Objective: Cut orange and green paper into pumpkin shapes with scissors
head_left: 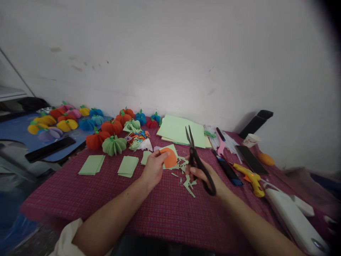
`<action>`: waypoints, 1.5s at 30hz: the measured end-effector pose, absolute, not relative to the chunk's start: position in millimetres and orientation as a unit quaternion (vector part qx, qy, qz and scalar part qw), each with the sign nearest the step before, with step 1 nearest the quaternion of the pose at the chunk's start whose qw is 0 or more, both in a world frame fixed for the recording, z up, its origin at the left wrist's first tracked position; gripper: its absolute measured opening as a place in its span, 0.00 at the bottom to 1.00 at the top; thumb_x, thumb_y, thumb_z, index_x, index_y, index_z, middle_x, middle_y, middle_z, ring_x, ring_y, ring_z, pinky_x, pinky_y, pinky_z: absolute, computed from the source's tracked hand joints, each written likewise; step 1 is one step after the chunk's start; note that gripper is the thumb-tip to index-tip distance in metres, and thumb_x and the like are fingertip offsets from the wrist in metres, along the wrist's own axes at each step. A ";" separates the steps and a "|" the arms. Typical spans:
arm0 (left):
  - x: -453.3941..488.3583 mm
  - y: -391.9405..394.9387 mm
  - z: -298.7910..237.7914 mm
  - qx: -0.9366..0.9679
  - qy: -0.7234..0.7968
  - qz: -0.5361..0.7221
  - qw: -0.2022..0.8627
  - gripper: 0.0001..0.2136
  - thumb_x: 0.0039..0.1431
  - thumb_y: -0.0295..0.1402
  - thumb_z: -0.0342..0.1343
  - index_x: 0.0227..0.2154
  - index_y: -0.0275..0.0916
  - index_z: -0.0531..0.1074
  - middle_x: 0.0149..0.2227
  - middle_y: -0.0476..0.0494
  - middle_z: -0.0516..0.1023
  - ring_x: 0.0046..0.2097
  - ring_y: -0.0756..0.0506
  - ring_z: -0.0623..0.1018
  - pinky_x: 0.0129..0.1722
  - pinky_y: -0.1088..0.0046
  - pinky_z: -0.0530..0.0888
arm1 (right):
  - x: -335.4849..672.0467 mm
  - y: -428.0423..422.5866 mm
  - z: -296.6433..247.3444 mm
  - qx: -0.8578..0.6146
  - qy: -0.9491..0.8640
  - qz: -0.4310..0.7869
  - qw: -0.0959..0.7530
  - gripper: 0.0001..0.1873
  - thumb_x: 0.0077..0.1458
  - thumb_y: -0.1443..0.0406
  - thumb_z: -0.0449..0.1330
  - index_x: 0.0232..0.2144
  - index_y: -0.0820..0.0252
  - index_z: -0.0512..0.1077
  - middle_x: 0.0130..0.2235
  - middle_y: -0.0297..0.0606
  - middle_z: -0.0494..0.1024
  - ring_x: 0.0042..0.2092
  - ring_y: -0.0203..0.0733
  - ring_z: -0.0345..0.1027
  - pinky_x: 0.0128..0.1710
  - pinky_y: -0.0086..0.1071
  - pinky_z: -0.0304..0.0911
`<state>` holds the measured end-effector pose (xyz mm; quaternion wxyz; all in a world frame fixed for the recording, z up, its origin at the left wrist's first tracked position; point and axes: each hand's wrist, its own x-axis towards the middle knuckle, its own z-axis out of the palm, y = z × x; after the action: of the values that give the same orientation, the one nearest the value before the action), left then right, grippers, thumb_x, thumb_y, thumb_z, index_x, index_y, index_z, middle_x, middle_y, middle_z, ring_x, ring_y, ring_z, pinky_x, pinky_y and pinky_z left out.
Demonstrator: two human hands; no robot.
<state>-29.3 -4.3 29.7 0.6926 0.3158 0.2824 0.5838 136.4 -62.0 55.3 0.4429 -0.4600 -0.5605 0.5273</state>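
Note:
My left hand (153,167) pinches an orange paper circle (170,157) just above the red checked tablecloth (160,206). My right hand (206,174) grips black scissors (195,156) with the blades slightly parted and pointing up, a short way right of the circle. Light green paper scraps (188,183) lie scattered between and below the two hands. A green sheet piece (170,147) lies behind the circle.
Folded green paper stacks (92,164) (128,165) lie to the left. Paper pumpkins (114,144) in several colours line the back left. Green sheets (181,129), pink scissors (220,142), a yellow glue gun (252,177), a dark phone (251,159) and a paper cup (250,140) sit right.

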 end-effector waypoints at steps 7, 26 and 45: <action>-31.9 -0.9 27.7 0.318 0.271 0.560 0.716 0.08 0.39 0.30 0.62 0.26 0.34 0.73 0.26 0.48 0.75 0.28 0.51 0.73 0.33 0.73 0.69 | 183.0 -104.4 80.8 -0.493 -0.616 0.567 0.236 0.18 0.46 0.57 0.59 0.40 0.60 0.67 0.30 0.37 0.70 0.29 0.37 0.62 0.28 0.30 0.57; -29.3 -5.9 31.6 0.328 0.273 0.536 0.728 0.09 0.36 0.30 0.63 0.23 0.33 0.73 0.23 0.48 0.74 0.25 0.52 0.72 0.29 0.75 0.68 | 178.0 -105.2 61.4 -0.485 -0.575 0.622 0.218 0.17 0.48 0.58 0.59 0.38 0.62 0.66 0.27 0.34 0.69 0.25 0.31 0.61 0.23 0.25 0.56; -24.2 -14.4 29.6 0.327 0.274 0.496 0.757 0.07 0.39 0.28 0.61 0.24 0.33 0.72 0.22 0.49 0.73 0.24 0.52 0.71 0.26 0.75 0.67 | 156.8 -80.5 51.3 -0.428 -0.602 0.621 0.261 0.16 0.52 0.60 0.56 0.42 0.62 0.63 0.29 0.34 0.67 0.28 0.33 0.60 0.28 0.28 0.57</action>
<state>-24.2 -14.4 29.6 0.7567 0.3266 0.2743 0.4955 156.8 -80.5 51.3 0.2615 -0.4284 -0.6021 0.6209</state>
